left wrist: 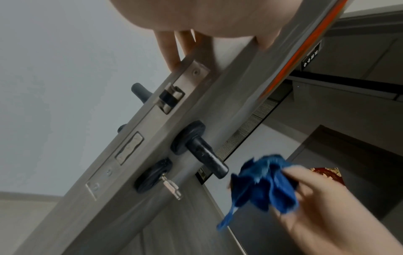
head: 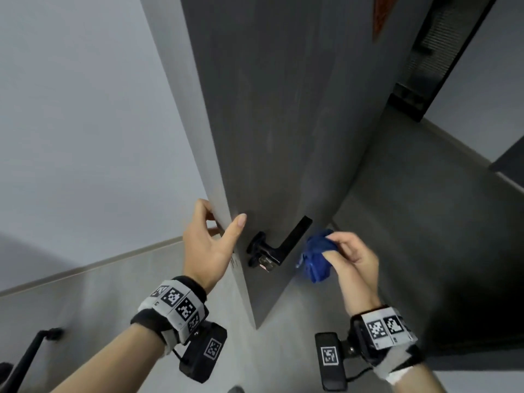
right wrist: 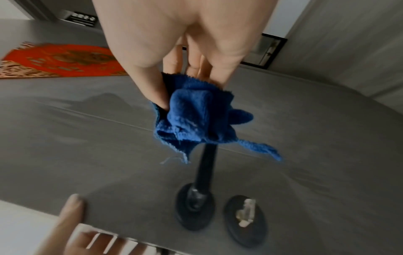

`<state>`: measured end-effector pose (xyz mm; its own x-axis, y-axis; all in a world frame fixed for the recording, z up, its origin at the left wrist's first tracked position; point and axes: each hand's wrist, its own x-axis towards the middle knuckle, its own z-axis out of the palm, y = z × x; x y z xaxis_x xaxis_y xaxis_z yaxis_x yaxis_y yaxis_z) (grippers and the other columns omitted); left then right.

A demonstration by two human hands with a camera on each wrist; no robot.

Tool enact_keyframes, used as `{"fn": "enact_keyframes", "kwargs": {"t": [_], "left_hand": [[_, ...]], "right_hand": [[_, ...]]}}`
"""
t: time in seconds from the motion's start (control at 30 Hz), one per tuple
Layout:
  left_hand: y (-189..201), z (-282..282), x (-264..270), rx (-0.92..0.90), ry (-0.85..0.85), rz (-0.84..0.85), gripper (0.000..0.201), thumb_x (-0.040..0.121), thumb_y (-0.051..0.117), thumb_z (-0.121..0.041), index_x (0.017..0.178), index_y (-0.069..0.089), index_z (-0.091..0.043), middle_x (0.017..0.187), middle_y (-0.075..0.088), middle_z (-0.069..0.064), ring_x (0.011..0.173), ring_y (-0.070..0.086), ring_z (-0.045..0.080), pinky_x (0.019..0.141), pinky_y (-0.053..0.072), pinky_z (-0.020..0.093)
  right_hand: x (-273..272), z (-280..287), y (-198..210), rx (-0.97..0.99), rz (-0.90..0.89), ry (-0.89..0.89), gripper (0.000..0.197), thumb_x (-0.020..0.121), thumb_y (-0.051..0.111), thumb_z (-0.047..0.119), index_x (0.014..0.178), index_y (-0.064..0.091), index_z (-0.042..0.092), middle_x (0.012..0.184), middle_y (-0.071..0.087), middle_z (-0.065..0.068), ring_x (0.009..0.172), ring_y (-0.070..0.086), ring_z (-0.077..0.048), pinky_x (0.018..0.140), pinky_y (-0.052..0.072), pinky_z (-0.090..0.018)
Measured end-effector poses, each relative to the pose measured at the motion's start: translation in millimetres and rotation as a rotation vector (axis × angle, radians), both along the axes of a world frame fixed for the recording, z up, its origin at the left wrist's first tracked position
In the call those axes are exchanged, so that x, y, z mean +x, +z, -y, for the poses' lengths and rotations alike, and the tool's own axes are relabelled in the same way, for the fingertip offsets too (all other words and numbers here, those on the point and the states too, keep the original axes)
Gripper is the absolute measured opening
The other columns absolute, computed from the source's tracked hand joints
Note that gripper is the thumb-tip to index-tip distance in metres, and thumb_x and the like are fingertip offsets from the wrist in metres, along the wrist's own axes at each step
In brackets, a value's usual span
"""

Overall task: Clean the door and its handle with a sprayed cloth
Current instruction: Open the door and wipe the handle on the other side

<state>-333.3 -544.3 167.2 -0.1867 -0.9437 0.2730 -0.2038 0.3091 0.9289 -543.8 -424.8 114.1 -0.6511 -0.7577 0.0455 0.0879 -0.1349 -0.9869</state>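
Note:
A grey door stands ajar, edge toward me. Its black lever handle juts out from the near face, with a key in the lock below it. My left hand grips the door's edge just above the latch, thumb on the near face, fingers round the far side. My right hand pinches a bunched blue cloth just right of the handle's tip, a small gap apart. In the left wrist view the handle, the cloth and the latch plate show. The right wrist view has the cloth hanging over the handle.
A pale wall lies left of the door, grey floor beyond it. A red decoration is stuck on the door face higher up. A dark door frame stands at the far right. A black lever shows at bottom left.

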Motion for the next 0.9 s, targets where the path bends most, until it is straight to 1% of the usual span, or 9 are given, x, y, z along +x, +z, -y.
{"fn": "enact_keyframes", "kwargs": {"t": [0.13,0.23,0.37,0.47,0.57,0.63,0.7,0.8,0.9], "left_hand": [[7,-33,-16,-0.021,-0.032,0.108,0.047,0.074,0.066,-0.061,0.100,0.056,-0.023,0.090,0.066,-0.018,0.084,0.063,0.009,0.077,0.057,0.044],[13,-53,-29,-0.041,-0.077,0.150,0.056,0.071,0.069,-0.060,0.109,0.059,-0.021,0.096,0.068,-0.018,0.084,0.065,0.008,0.072,0.058,0.042],[17,-71,-39,-0.043,-0.119,0.171,0.057,0.069,0.071,-0.059,0.108,0.063,-0.019,0.095,0.071,-0.013,0.084,0.066,0.010,0.069,0.059,0.039],[16,-79,-45,-0.028,-0.097,0.170,0.050,0.070,0.074,-0.058,0.103,0.063,-0.021,0.091,0.070,-0.013,0.083,0.066,0.009,0.068,0.059,0.039],[18,-83,-44,-0.025,-0.066,0.169,0.040,0.074,0.079,-0.049,0.094,0.061,-0.019,0.086,0.069,-0.011,0.083,0.067,0.013,0.068,0.060,0.040],[21,-83,-43,-0.034,-0.069,0.175,0.036,0.074,0.079,-0.045,0.091,0.061,-0.018,0.085,0.069,-0.010,0.081,0.067,0.011,0.068,0.059,0.038],[21,-82,-44,-0.028,-0.062,0.164,0.037,0.073,0.081,-0.047,0.087,0.060,-0.020,0.083,0.068,-0.010,0.079,0.067,0.011,0.068,0.060,0.038],[19,-80,-42,-0.014,-0.046,0.138,0.046,0.068,0.075,-0.059,0.086,0.059,-0.020,0.084,0.070,-0.010,0.080,0.069,0.015,0.067,0.060,0.043],[18,-81,-43,0.008,-0.059,0.125,0.046,0.066,0.075,-0.060,0.085,0.060,-0.021,0.083,0.071,-0.010,0.077,0.070,0.014,0.067,0.060,0.045]], "right_hand": [[-5,2,32,0.031,-0.128,0.013,0.032,0.073,0.061,-0.020,0.091,0.069,0.006,0.091,0.075,-0.012,0.084,0.070,-0.013,0.075,0.054,-0.020],[0,13,33,0.199,-0.303,0.026,0.035,0.072,0.066,-0.012,0.089,0.071,0.018,0.086,0.075,0.002,0.080,0.071,-0.007,0.074,0.055,-0.022],[-1,0,26,0.357,-0.325,0.070,0.032,0.072,0.070,-0.002,0.082,0.069,0.028,0.079,0.076,0.003,0.076,0.073,-0.010,0.075,0.061,-0.036],[12,-22,27,0.351,-0.421,0.127,0.017,0.068,0.074,0.008,0.079,0.075,0.021,0.069,0.075,0.006,0.065,0.071,-0.005,0.061,0.057,-0.026],[34,-46,13,0.373,-0.715,0.310,0.018,0.065,0.075,0.013,0.081,0.077,0.022,0.079,0.073,0.011,0.070,0.064,0.000,0.061,0.050,-0.017],[39,-64,1,0.394,-0.754,0.397,0.020,0.067,0.071,0.011,0.082,0.078,0.022,0.082,0.070,0.009,0.073,0.061,-0.002,0.063,0.046,-0.014],[32,-79,0,0.306,-0.699,0.276,0.021,0.066,0.065,0.014,0.081,0.078,0.019,0.081,0.068,0.007,0.071,0.062,-0.004,0.064,0.046,-0.016],[11,-86,22,0.163,-0.596,0.037,0.025,0.066,0.067,-0.005,0.082,0.077,0.013,0.082,0.067,0.003,0.067,0.064,-0.009,0.059,0.051,-0.026],[-3,-64,45,0.148,-0.539,-0.023,0.028,0.069,0.067,-0.011,0.084,0.077,0.010,0.085,0.066,0.005,0.069,0.066,-0.014,0.062,0.056,-0.030]]}}
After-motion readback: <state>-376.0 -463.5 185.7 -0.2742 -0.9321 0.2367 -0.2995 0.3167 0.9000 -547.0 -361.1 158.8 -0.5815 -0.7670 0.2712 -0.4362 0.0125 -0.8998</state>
